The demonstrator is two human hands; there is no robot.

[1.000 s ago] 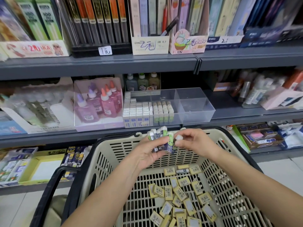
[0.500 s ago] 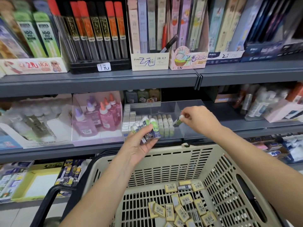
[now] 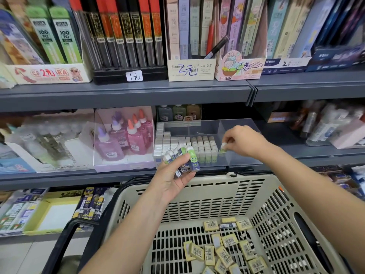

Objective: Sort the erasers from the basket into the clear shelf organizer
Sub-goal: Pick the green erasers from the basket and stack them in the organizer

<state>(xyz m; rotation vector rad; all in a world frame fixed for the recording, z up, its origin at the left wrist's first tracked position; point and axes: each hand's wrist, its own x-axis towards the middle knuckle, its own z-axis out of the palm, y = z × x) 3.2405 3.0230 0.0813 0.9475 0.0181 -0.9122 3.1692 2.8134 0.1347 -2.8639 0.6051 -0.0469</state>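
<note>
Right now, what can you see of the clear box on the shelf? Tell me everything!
The clear box looks like see-through plastic, open on top, split by walls into sections. It sits level on the grey shelf, beside pink glue bottles. White erasers stand in rows on its left, green-bottomed ones in the middle. The right hand holds one eraser in its right section.

Bright, even light falls from above, leaving only soft shadow under each shelf (image 3: 126,95). The middle is sharp (barcodes on the erasers (image 3: 225,254) in the basket (image 3: 197,186) are crisp). The bottles (image 3: 39,143) at far left smear, and shelf lines bow toward the edges.
</note>
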